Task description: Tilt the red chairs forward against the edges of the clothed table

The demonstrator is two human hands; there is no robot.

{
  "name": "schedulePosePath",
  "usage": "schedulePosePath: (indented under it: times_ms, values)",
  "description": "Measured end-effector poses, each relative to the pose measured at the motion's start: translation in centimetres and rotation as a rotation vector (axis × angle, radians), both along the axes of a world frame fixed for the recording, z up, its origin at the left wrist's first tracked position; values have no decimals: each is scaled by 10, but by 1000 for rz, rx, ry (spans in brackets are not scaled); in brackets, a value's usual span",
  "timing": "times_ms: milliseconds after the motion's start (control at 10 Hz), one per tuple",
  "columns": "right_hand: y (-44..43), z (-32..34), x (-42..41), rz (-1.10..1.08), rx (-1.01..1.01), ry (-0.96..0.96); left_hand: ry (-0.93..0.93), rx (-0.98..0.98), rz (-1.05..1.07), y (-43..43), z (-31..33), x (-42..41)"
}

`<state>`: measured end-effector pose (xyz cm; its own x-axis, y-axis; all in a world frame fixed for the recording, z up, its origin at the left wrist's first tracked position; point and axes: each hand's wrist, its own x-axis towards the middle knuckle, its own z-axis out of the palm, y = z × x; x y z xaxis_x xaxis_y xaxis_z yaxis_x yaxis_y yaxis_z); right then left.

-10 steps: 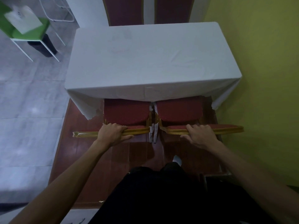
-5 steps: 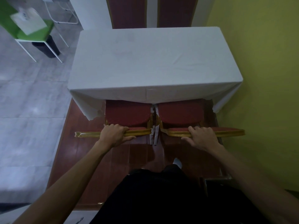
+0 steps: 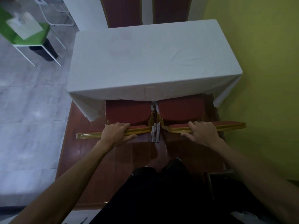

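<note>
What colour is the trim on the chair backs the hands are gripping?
Gold on both chair backs, edging red padding; clearest in the head view.

Both bare arms reach forward and down, nearly straight. The left hand (image 3: 117, 133) curls over the left chair back (image 3: 88, 136), thumb on the near side. The right hand (image 3: 203, 133) grips the right chair back (image 3: 229, 125) likewise.

Red, gold-framed chairs (image 3: 129, 113); white tablecloth (image 3: 150, 62); yellow-green wall (image 3: 262, 78)

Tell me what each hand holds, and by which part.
Left hand grips the left chair by its gold top rail; right hand grips the right chair likewise.
</note>
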<state>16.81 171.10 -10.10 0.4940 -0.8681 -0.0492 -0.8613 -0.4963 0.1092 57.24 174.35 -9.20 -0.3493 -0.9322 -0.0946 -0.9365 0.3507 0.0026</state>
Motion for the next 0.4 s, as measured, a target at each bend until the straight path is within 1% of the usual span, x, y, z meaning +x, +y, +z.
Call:
schedulePosePath:
  times_ms: [100,200,300,400]
  values:
    - [-1,1,2,-21,38,4,-38,78,16,-3,1,1]
    - [-4,1,5,-83,62,-37,-49,171,61,-9,1,-2]
    - [-7,2,5,-176,109,-62,-77,206,41,-19,5,-10]
    - [-16,16,-6,-284,199,-79,-58,220,28,-41,19,-32]
